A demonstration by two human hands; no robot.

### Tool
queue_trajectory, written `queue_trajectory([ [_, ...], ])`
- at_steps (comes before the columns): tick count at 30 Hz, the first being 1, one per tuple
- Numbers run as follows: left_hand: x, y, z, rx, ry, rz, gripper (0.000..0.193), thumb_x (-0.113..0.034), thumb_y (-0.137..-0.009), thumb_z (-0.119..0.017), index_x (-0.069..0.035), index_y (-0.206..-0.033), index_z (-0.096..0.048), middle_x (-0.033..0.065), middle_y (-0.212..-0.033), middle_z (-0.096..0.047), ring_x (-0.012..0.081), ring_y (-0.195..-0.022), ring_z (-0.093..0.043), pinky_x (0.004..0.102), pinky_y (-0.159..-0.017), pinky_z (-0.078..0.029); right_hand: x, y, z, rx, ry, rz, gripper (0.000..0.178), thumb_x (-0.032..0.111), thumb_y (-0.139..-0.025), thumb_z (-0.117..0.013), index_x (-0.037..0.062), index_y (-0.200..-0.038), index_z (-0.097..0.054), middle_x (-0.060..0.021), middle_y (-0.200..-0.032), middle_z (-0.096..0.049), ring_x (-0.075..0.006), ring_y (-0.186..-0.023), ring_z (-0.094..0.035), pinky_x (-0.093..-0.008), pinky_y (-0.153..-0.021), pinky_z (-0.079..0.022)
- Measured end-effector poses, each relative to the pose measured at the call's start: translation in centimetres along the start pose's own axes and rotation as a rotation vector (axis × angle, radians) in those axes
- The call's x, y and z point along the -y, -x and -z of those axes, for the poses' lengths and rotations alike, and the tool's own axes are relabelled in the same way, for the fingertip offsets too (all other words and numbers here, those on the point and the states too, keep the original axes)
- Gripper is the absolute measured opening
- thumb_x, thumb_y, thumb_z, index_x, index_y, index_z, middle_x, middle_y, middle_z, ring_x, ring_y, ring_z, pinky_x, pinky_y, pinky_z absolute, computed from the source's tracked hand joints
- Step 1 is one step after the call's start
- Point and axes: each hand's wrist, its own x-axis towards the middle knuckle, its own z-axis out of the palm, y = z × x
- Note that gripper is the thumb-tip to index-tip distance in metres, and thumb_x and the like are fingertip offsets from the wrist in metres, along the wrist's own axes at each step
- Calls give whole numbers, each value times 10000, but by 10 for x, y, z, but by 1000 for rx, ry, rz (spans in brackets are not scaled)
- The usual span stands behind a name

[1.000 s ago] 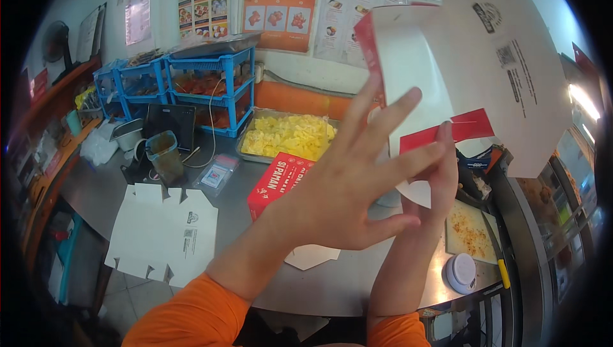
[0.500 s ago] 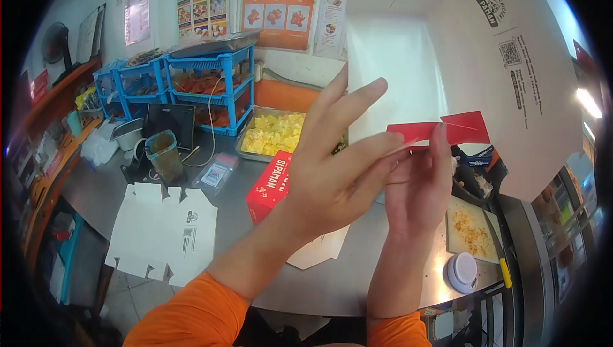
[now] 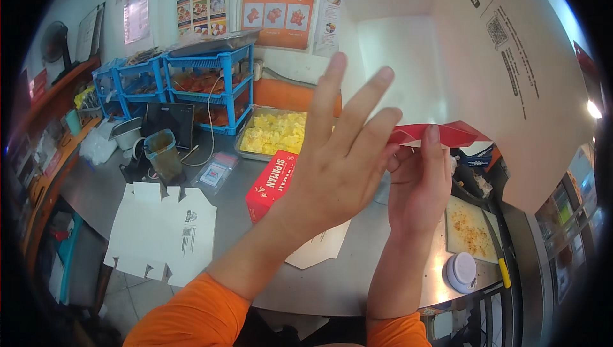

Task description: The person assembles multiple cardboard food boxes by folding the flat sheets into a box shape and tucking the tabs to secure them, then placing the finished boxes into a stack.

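A part-folded cardboard takeaway box, white inside with a large printed lid panel, is raised in front of me. Its near edge has a red flap, bent with a crease. My right hand pinches this flap, thumb on its face and fingers behind. My left hand has its upper fingers spread before the box; its lower fingertips are at the flap's left end, and its thumb is hidden. Behind my left forearm lies a folded red box. A flat white box blank rests on the metal table at left.
A metal tray of yellow food stands beside blue stacked racks. A plastic jug and a tablet are at left. On the right are a cutting board, a yellow-handled knife and a white-lidded jar.
The red flap has folded further and now shows a narrower strip. My left fingers have spread and lifted from it. The lid panel has tilted and shifted slightly.
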Motion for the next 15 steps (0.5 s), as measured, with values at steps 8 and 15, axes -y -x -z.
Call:
queue_trajectory([
  [8, 10, 6, -7, 93, 255, 78, 339, -9, -877, -672, 1, -1210, -608, 174, -1209, -635, 484, -1383, -489, 534, -1099, -445, -1, 3, -6, -118, 177, 6, 240, 223, -1102, -605, 14, -1215, -572, -118, -1099, -721, -231, -1006, -745, -388, -864, -629],
  [15, 9, 6, -9, 139, 268, 38, 347, -8, -851, -688, 1, -1188, -603, 169, -1154, -628, 378, -1131, -572, 497, -976, -492, 4, 2, 2, -91, 295, -26, 257, 230, -1093, -618, 9, -1218, -579, -101, -1076, -710, -201, -1000, -729, -356, -845, -626],
])
